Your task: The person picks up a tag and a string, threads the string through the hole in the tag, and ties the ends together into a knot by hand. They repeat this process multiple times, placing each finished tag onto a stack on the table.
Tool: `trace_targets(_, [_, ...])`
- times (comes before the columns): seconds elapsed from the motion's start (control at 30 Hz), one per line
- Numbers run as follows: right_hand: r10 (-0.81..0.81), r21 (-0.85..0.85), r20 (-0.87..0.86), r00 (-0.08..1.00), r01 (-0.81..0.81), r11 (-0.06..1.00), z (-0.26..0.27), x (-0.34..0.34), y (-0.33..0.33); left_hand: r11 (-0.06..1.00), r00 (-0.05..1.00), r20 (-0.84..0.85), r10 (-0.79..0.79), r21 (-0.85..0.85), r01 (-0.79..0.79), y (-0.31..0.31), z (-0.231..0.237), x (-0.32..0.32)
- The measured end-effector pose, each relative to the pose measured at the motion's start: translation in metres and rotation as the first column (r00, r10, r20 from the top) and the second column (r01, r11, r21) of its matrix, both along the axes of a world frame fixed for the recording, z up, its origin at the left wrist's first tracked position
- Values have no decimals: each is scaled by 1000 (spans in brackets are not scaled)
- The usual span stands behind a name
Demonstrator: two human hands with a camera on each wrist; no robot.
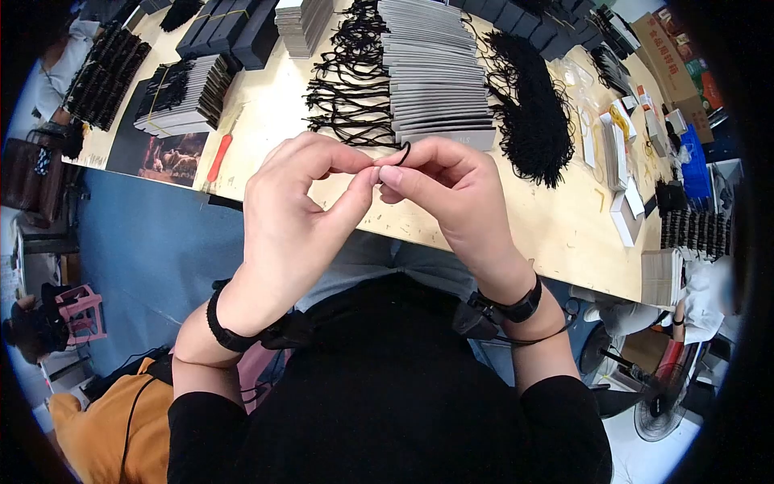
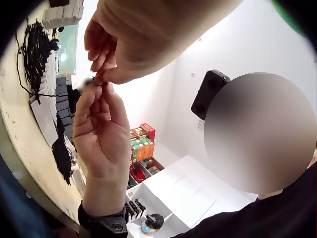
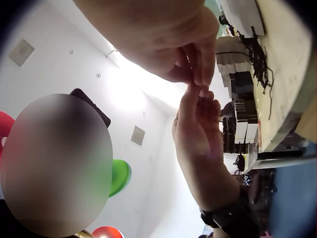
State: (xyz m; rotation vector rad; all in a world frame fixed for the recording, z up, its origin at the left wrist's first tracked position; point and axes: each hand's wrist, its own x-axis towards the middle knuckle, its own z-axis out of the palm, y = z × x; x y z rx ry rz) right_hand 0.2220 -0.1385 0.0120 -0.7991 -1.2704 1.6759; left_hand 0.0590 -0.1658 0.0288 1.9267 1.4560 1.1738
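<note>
Both hands meet fingertip to fingertip over the front edge of the table. A thin black cord (image 1: 405, 153) loops up between them, its lower part hidden by the fingers. My left hand (image 1: 294, 194) pinches the cord's end between thumb and index finger. With thumb and bent index finger, my right hand (image 1: 459, 194) pinches the same cord close beside. Just beyond the hands lies a long overlapping row of grey cards (image 1: 439, 77), with black cords (image 1: 347, 89) spread out from their left side. A heap of loose black cords (image 1: 536, 113) lies to the right.
An orange-red handled tool (image 1: 219, 157) lies at the left table edge, near a banded card stack (image 1: 181, 97) and a dark picture sheet (image 1: 173, 157). Dark boxes (image 1: 230, 32) stand at the back. White boxes (image 1: 625, 214) sit at right. A fan (image 1: 657, 403) stands at lower right.
</note>
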Motion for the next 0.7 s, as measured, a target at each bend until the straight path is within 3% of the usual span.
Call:
trace_targets(0.17, [-138,63,-18,990,139,988,-1,-8,-4,989,986,-141,86,131,-68,0,1,5])
trace_targets(0.23, [-136,64,-3,991,136,989,-1,-8,-3,917,942,-299,155,399,-24,1,1,6])
trace_targets(0.3, [-133,66,12,991,132,989,0,-8,-2,885,938,-311,152,465,11,4,-1,5])
trace_targets(0.43, [-107,-42,-149,983,102,994,4,-9,1,760,925,-330,188,645,76,8,-5,0])
trace_targets(0.57, [-55,-174,-286,957,5,985,1,-8,5,742,913,-367,179,659,119,5,-5,-4])
trace_targets(0.63, [-42,-183,-318,947,-17,983,2,-6,6,909,990,-138,10,414,48,3,-1,-6])
trace_targets(0.67, [-31,-193,-353,935,-40,980,2,-6,7,908,991,-135,14,416,44,3,-3,-4])
trace_targets(0.7, [-26,-191,-351,936,-44,981,2,-5,8,990,960,258,-106,115,79,2,-7,0])
